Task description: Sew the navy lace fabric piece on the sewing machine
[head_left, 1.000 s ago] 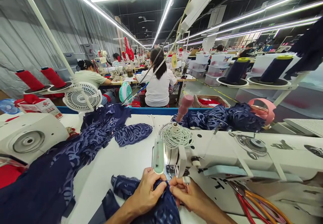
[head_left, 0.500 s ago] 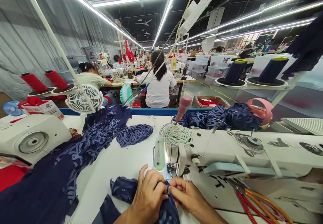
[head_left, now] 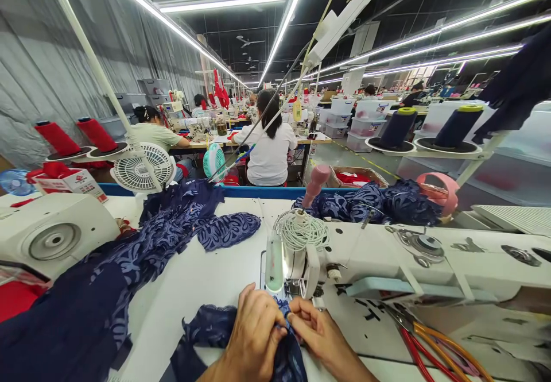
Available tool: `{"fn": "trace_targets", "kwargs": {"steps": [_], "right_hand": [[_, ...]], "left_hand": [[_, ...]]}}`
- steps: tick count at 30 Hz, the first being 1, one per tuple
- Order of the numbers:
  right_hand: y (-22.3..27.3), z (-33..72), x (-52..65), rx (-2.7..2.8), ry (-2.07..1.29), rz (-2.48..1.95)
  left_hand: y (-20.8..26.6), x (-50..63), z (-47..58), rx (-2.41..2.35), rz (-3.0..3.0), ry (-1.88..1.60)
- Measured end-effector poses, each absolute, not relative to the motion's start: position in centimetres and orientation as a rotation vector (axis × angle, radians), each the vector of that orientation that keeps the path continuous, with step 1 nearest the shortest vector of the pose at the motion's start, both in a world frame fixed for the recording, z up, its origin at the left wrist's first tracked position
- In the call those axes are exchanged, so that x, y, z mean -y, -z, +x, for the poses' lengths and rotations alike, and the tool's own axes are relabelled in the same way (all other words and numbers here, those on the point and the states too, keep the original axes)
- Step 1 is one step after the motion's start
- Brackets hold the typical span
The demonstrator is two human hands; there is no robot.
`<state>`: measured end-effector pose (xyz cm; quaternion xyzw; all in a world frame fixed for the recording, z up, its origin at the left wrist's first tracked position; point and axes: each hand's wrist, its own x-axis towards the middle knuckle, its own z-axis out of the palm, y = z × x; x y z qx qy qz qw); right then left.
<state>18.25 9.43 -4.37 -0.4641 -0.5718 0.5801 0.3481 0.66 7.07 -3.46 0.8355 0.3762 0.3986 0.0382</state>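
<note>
Navy lace pile [head_left: 163, 244] at left, on white tabletop [head_left: 206, 278]. Left hand [head_left: 255, 330] pinches a dark-blue lace piece [head_left: 291, 356]; it lies between both hands, long axis running from just before the presser foot [head_left: 294, 288] toward the body. Right hand [head_left: 319, 329] pinches it too, fingertips slightly nearer the foot. Red-handled scissors [head_left: 410, 344] farther right.

Navy fabric [head_left: 291, 358] at 6 o'clock is partly hidden by the left hand [head_left: 256, 325]; scissors [head_left: 424, 330] at 4 o'clock are cropped.
</note>
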Motion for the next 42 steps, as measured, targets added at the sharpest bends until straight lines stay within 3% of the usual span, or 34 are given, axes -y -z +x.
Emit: {"fn": "trace_targets", "kwargs": {"steps": [9,20,28,33,39,42], "right_hand": [[5.8,18.5,-8.7,1.505,-1.433,-1.134],[6.8,18.7,-8.9,1.496,-1.416,-1.183],[6.9,18.3,-8.5,1.467,-1.313,-1.242],[7.8,18.5,-8.6,1.459,-1.266,-1.284],[8.1,19.6,-8.1,1.667,-0.825,-1.245],[7.6,19.9,-8.0,1.754,-0.776,-1.198]], "left_hand": [[1.5,-8.7,0.4,-1.218,2.047,-0.752],[2.8,-9.1,0.1,-1.224,1.917,-0.861],[1.3,-9.6,-0.1,-1.355,2.091,-0.648],[1.5,-9.5,0.1,-1.316,1.984,-0.688],[1.9,-9.4,0.0,-1.294,1.929,-0.691],[1.6,-9.4,0.2,-1.294,1.906,-0.69]]}}
